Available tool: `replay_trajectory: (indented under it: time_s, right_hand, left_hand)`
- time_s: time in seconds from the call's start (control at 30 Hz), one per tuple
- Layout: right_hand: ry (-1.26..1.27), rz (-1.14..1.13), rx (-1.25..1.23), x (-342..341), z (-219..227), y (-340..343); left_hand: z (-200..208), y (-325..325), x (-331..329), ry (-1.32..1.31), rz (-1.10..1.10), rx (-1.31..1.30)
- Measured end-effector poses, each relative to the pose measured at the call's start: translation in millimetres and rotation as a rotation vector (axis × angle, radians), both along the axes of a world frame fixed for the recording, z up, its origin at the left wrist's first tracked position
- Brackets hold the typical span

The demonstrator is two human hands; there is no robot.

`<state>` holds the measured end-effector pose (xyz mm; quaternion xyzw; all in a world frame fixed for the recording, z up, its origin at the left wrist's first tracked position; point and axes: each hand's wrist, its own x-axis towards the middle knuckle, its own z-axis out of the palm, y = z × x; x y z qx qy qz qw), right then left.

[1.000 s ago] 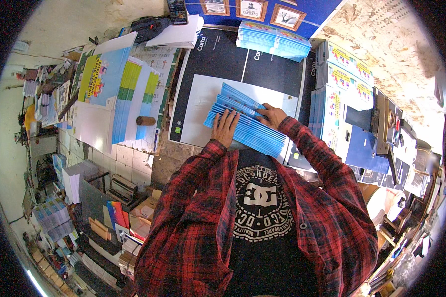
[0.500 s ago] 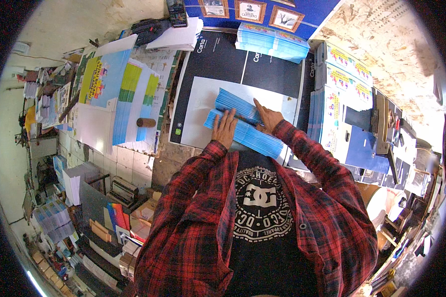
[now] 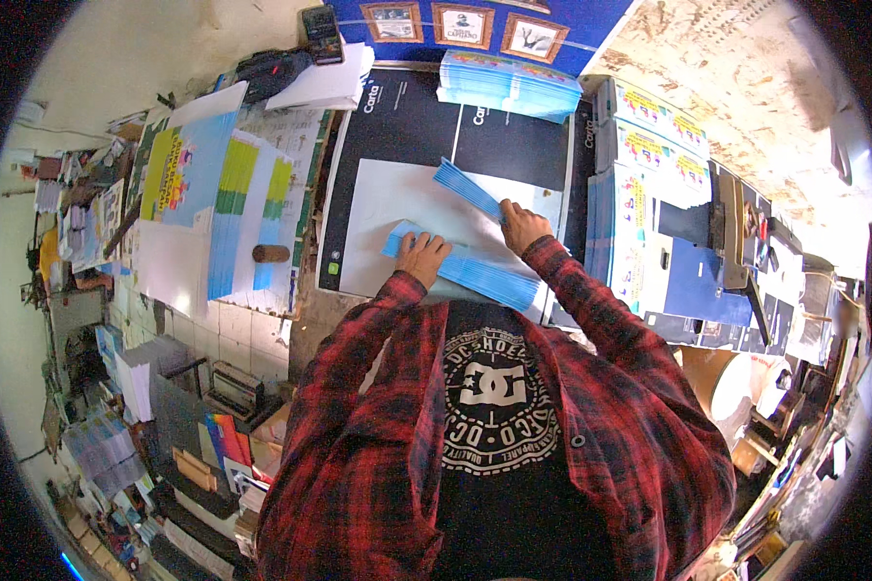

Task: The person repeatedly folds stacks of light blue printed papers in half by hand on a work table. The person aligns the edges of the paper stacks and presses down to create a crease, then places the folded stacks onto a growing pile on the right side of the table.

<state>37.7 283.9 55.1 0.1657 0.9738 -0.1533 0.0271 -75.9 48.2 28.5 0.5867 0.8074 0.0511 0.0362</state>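
Note:
A fanned row of blue booklets lies slantwise on a pale sheet at the near side of the work surface. Across the left part of this row lies my left hand, its fingers curled over the far edge. My right hand is closed on the right end of a second, narrower bundle of blue booklets. That bundle slants up to the left, farther off and apart from the near row. My right fingertips are partly hidden.
Black boards lie beneath the pale sheet. A long stack of blue booklets stands at the back, with more piles on the right. Printed covers and a brown cylinder are at left. A phone rests at the back left.
The far bundle has become narrower, and a wider gap separates it from the near row. My right hand has closed on its end. My left hand's fingers have curled over the near row.

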Motion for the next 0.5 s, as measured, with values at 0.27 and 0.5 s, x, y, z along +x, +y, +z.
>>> replay_trajectory:
  time_s: [0.27, 0.5]
  right_hand:
    - [0.267, -0.605, -0.538, 75, -41, 56]
    - [0.156, -0.919, -0.478, 133, -137, 81]
  left_hand:
    - [37, -67, -16, -0.18, 0.318, -0.114]
    - [37, -101, -34, -0.158, 0.469, -0.068]
